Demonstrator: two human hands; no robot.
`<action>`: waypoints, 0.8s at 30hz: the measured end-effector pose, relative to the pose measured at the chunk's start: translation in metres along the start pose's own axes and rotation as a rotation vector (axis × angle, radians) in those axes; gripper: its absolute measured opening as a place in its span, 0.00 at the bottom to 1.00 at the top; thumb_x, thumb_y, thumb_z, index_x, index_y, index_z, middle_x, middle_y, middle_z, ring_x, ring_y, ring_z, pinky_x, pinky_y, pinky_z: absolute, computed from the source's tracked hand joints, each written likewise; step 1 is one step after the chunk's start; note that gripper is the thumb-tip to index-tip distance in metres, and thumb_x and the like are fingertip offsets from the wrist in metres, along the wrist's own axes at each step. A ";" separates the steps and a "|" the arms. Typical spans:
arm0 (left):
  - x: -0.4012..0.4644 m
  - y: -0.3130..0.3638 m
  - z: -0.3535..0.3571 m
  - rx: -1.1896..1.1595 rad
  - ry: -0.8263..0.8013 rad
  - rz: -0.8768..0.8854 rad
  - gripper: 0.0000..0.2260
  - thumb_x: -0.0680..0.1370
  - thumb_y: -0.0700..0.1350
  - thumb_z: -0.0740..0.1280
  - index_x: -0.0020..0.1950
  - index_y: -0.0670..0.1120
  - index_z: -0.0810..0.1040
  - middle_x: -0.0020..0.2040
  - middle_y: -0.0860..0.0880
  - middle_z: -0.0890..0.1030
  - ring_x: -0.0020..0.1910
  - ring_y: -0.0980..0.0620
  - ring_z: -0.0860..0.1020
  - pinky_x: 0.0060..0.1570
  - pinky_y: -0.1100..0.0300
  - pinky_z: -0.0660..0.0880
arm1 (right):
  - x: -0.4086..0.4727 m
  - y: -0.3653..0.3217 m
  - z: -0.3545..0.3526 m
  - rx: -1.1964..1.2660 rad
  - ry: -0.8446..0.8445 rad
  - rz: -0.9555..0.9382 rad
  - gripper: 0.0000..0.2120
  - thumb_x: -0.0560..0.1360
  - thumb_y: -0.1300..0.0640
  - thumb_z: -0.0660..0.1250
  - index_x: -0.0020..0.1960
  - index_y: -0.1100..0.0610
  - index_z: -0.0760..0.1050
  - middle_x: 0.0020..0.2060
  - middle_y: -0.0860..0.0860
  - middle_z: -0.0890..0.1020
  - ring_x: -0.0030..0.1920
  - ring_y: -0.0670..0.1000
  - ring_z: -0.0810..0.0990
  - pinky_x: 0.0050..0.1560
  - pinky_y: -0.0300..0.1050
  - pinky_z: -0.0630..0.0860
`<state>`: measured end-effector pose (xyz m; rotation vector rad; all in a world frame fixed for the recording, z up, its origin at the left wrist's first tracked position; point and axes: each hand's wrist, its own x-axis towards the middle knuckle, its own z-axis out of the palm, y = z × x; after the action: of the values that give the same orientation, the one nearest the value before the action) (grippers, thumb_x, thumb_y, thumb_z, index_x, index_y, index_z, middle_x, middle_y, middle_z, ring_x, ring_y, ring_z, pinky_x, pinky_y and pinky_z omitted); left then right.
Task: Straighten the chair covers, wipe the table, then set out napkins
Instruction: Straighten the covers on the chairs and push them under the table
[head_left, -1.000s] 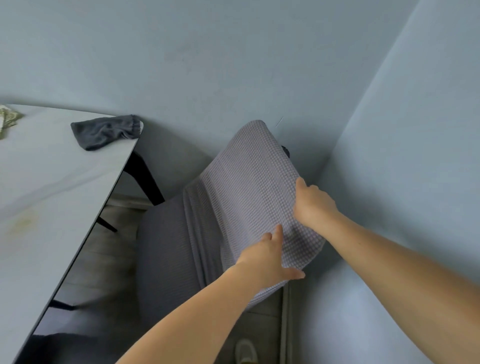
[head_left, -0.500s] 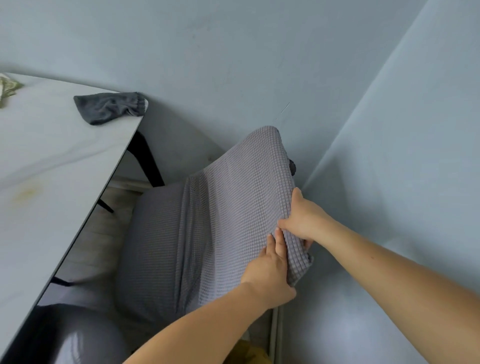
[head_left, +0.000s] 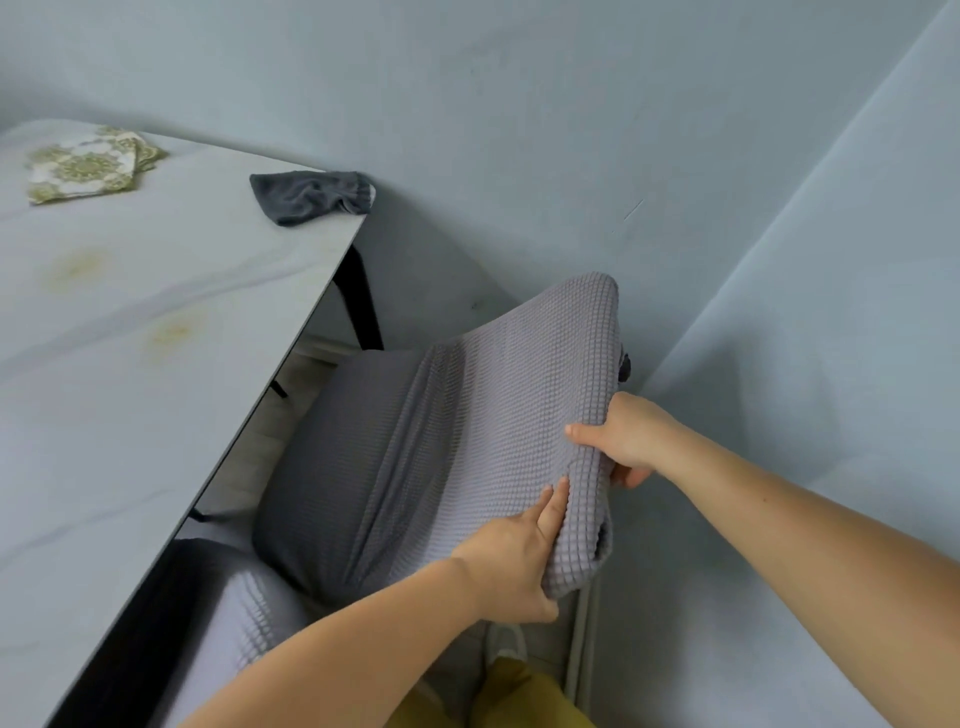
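A grey waffle-textured chair cover (head_left: 467, 431) lies over the chair back in the room's corner. My left hand (head_left: 514, 564) grips the cover's near lower edge, fingers laid on the fabric. My right hand (head_left: 623, 436) clasps the back's right edge, thumb on the front and fingers behind. Folds run down the cover's middle. The pale marble-look table (head_left: 130, 374) stands at left with yellowish stains on it. On its far corner lies a dark grey cloth (head_left: 311, 195), and green-patterned napkins (head_left: 85, 166) lie further left.
Blue-grey walls meet in a corner right behind the chair, close to my right hand. A second covered chair (head_left: 249, 618) sits at the bottom beside the table's edge. Black table legs (head_left: 361, 301) stand under the far corner. My yellow trousers show at the bottom.
The view has swung left and down, bringing the napkins into sight. My hands have slid down the chair back's right edge, the left one lower, pulling the cover.
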<state>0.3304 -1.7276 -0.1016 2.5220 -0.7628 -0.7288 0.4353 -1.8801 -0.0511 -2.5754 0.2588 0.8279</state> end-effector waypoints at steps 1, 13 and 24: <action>-0.004 -0.003 0.001 0.000 -0.004 -0.001 0.50 0.71 0.51 0.67 0.72 0.48 0.26 0.77 0.43 0.54 0.53 0.45 0.75 0.51 0.54 0.76 | -0.002 -0.002 0.003 -0.033 0.010 -0.006 0.25 0.75 0.41 0.64 0.60 0.61 0.71 0.47 0.58 0.81 0.35 0.56 0.83 0.33 0.46 0.81; -0.045 -0.018 0.001 -0.053 -0.025 -0.042 0.52 0.70 0.50 0.71 0.73 0.52 0.29 0.76 0.49 0.58 0.57 0.47 0.74 0.55 0.55 0.75 | -0.025 0.014 0.005 -0.796 0.558 -0.657 0.18 0.70 0.65 0.67 0.59 0.60 0.70 0.51 0.57 0.75 0.48 0.57 0.75 0.35 0.47 0.70; -0.008 0.011 -0.049 -0.564 0.152 -0.395 0.35 0.76 0.62 0.62 0.76 0.47 0.55 0.73 0.46 0.65 0.70 0.47 0.65 0.67 0.54 0.63 | 0.012 -0.010 -0.005 -1.234 0.111 -0.894 0.24 0.73 0.58 0.65 0.68 0.50 0.66 0.65 0.51 0.70 0.69 0.52 0.64 0.73 0.51 0.49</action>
<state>0.3490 -1.7198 -0.0547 2.1767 0.0133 -0.7358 0.4509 -1.8740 -0.0514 -3.1601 -1.7463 0.5100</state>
